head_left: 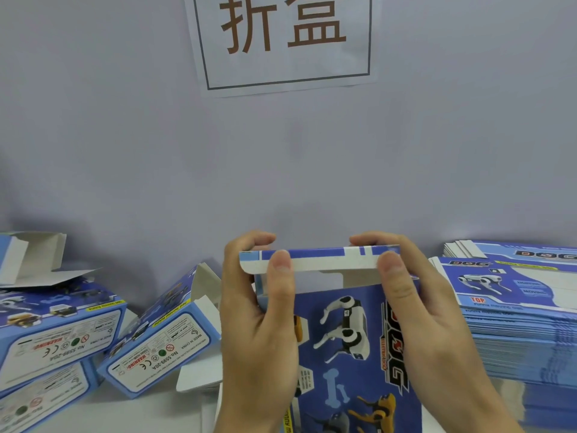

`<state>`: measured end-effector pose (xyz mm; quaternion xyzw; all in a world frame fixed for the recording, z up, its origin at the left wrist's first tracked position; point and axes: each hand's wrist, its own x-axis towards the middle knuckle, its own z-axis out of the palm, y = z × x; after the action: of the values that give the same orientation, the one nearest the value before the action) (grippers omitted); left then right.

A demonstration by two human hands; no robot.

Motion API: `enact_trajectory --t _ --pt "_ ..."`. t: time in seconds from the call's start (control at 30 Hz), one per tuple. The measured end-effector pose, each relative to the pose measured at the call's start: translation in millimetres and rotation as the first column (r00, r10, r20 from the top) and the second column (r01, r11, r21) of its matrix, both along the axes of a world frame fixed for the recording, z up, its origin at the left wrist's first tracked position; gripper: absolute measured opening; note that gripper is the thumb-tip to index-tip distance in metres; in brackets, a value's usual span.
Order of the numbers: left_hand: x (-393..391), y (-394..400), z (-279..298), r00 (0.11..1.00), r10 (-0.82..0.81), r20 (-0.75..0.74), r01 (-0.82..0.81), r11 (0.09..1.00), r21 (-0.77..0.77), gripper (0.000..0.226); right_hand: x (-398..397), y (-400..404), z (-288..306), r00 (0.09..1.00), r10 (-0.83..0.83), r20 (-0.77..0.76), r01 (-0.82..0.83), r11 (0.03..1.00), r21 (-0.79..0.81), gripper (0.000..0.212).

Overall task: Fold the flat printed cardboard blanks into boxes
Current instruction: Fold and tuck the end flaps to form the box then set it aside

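Both hands, left hand point(259, 310) and right hand point(415, 307), fingers closed, pinch the box point(343, 339) lid flap point(321, 262) at its ends: light, thin card, creases easily, grip near folds.

The scene was evenly and softly lit, with faint shadows cast on the wall point(125, 151). Edges were bowed by wide-angle distortion, and fine print was slightly blurred.
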<state>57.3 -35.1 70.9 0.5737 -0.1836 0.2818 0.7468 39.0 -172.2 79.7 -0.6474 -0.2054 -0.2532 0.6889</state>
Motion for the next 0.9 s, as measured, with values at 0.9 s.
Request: enact_trajectory --t 0.9 --pt "2 26 0 0.952 -0.305 0.018 0.301 0.945 0.125 0.038 5 -10 -11 0.962 0.260 -0.079 -0.203 0.881 0.428 0.020"
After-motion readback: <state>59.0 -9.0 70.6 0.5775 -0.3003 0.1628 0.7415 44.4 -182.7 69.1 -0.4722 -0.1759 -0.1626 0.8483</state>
